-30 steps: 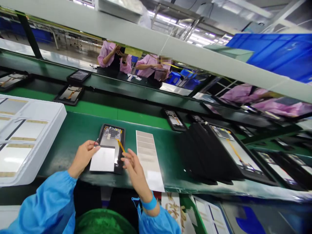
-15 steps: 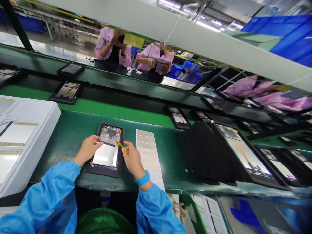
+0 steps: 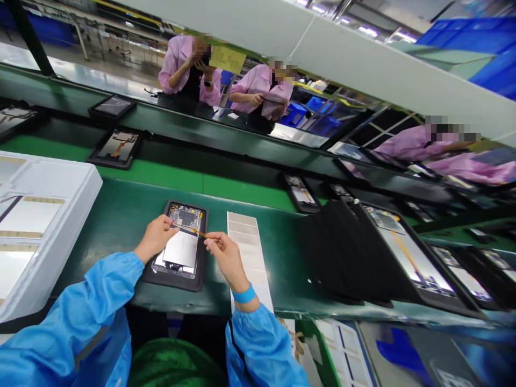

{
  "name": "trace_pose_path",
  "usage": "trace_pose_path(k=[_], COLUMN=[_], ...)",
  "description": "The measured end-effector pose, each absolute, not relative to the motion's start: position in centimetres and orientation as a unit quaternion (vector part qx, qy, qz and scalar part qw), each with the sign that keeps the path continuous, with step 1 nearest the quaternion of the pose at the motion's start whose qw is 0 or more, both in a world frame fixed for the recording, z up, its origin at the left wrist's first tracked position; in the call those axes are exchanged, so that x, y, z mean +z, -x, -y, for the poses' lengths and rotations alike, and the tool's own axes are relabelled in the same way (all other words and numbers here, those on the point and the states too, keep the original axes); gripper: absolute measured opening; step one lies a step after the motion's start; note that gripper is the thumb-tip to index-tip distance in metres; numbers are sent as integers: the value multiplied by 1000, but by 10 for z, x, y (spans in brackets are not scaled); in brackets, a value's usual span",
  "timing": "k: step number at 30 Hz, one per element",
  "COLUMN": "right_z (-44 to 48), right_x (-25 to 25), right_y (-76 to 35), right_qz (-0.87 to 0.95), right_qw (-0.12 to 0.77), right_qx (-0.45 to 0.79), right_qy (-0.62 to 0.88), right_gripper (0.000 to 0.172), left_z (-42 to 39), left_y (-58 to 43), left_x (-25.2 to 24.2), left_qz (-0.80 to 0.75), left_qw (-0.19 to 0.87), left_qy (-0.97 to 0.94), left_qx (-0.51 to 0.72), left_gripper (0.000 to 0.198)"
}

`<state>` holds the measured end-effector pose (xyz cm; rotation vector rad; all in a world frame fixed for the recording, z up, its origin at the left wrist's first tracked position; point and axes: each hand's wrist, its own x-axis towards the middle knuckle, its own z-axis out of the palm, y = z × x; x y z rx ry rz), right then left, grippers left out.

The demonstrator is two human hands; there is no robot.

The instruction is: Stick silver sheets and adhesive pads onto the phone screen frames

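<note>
An open tablet (image 3: 180, 248) lies in a black tray on the green bench in front of me, its circuit board at the far end. A silver battery sheet (image 3: 180, 249) rests inside it. My left hand (image 3: 156, 237) is closed, pinching the sheet's upper left corner. My right hand (image 3: 222, 252) is closed on the orange flex cable (image 3: 198, 232), which it holds pulled sideways over the tablet's upper right. Both arms wear blue sleeves.
A strip of grey labels (image 3: 246, 252) lies right of the tablet. A white foam tray (image 3: 48, 226) of sheets stands at the left. A stack of black trays (image 3: 342, 252) and more open tablets (image 3: 407, 252) sit at the right. Other tablets ride the conveyor (image 3: 169, 177); people in pink work beyond.
The silver sheet has gone down into the tablet. My left hand moved up to its corner. My right hand closed on the orange cable and drew it to the right.
</note>
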<state>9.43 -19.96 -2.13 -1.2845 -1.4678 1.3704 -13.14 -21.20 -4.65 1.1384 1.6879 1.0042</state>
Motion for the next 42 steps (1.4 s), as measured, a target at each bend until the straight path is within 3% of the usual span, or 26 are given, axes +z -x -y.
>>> trace_pose_path(k=[7,13,22,42], right_z=[199,204,227,226], right_x=[-17,-23,-45,-40], right_y=[-73,-94,-103,-86], right_qz=[587,580,740,787], right_qw=[379,374,303,286], right_qx=[531,490,310,308], right_qy=[479,533,514,452], right_gripper=[22,47,16,21], left_z=[209,207,206,201], left_y=[131,132,134,135], left_x=[-46,-47,-47,-43], left_qz=[-695,-705,-715,-715], left_qw=[375,358,339,301], left_qy=[-479,-492,-503,-542], left_qx=[382,363,348,323], left_gripper=[21,18,18,14])
